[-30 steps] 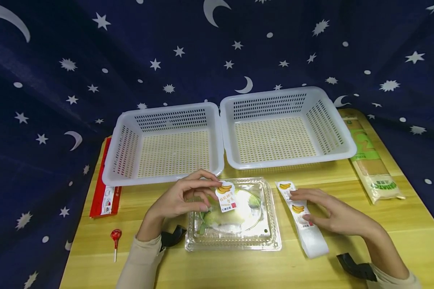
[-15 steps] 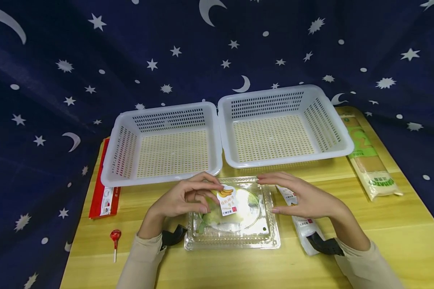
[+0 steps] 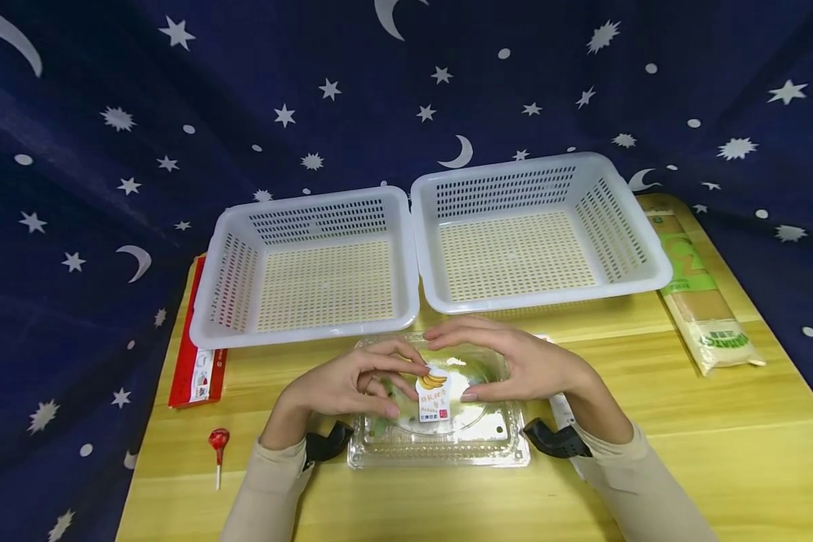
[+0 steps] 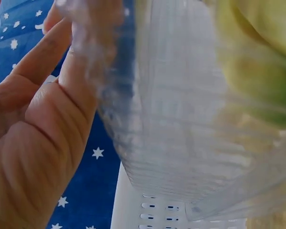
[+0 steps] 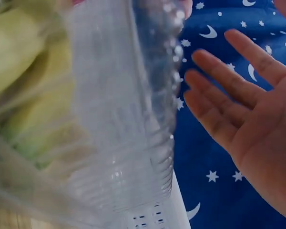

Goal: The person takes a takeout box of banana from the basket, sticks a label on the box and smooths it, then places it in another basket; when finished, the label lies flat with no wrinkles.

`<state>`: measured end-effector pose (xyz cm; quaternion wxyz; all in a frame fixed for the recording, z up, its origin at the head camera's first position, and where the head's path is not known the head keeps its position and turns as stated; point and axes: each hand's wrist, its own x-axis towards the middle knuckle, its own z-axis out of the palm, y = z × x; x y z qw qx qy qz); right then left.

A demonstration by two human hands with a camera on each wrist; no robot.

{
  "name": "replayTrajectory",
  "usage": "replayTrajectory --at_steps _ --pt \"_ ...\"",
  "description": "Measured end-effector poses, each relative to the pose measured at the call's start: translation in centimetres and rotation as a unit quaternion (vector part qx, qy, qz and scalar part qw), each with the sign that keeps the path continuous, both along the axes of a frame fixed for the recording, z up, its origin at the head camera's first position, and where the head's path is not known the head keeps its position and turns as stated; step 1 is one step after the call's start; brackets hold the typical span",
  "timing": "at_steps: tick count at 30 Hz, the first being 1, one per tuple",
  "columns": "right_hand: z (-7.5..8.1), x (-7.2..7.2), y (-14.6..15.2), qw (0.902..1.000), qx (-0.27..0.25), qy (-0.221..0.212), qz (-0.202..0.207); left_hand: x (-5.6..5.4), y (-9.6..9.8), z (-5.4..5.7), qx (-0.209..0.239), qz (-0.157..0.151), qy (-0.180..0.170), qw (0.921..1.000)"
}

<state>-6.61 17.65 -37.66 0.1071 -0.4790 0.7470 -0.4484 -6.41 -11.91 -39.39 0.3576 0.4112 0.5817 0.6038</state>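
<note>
A clear plastic clamshell box (image 3: 440, 453) lies closed at the front middle of the table. Yellow-green fruit (image 4: 257, 71) shows through its wall in the left wrist view. My left hand (image 3: 348, 382) holds a white label sticker (image 3: 435, 395) with printed bananas by its left edge, over the lid. Opposite it, my right hand (image 3: 528, 365) is over the box's right side, thumb and fingers spread, fingertips near the sticker and holding nothing. A strip of label stickers (image 3: 561, 412) lies right of the box, mostly hidden beneath the right hand and forearm.
Two white perforated baskets (image 3: 305, 331) (image 3: 549, 297) stand side by side behind the box. A red packet (image 3: 199, 373) and a red lollipop (image 3: 219, 444) lie on the left. A green-and-clear bag of noodles (image 3: 707, 316) lies at the right edge.
The right hand has left the sticker strip and moved left over the box, close to the held sticker. The left hand has shifted slightly, bringing the sticker a little lower and to the right.
</note>
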Motion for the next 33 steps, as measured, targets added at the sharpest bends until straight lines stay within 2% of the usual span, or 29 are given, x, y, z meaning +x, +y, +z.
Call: replayTrajectory --at_steps 3,8,11,18,24,28,33 --pt "-0.2 -0.3 -0.3 0.9977 -0.047 -0.002 0.049 0.0 0.1 0.0 -0.017 -0.002 0.004 0.9998" --pt "-0.5 -0.3 -1.1 0.9855 -0.099 -0.03 0.134 0.2 -0.1 0.0 -0.032 -0.004 -0.004 0.9995" --pt "-0.8 -0.3 -1.4 0.9815 -0.093 -0.045 0.161 0.2 -0.2 0.1 -0.046 -0.002 -0.01 0.9989" --pt "-1.3 -0.3 -1.5 0.9739 -0.059 -0.063 0.21 0.0 -0.2 -0.1 -0.06 -0.001 0.007 0.9982" --pt "-1.5 -0.3 -2.0 0.9593 -0.033 -0.1 0.262 0.0 -0.2 -0.1 -0.063 -0.001 0.014 0.9979" --pt "-1.7 -0.3 -1.9 0.954 -0.015 -0.124 0.273 0.1 -0.3 0.0 -0.076 0.005 0.01 0.9971" --pt "-1.9 -0.3 -1.8 0.9529 -0.009 -0.124 0.277 0.2 -0.6 0.2 -0.083 0.02 0.013 0.9962"
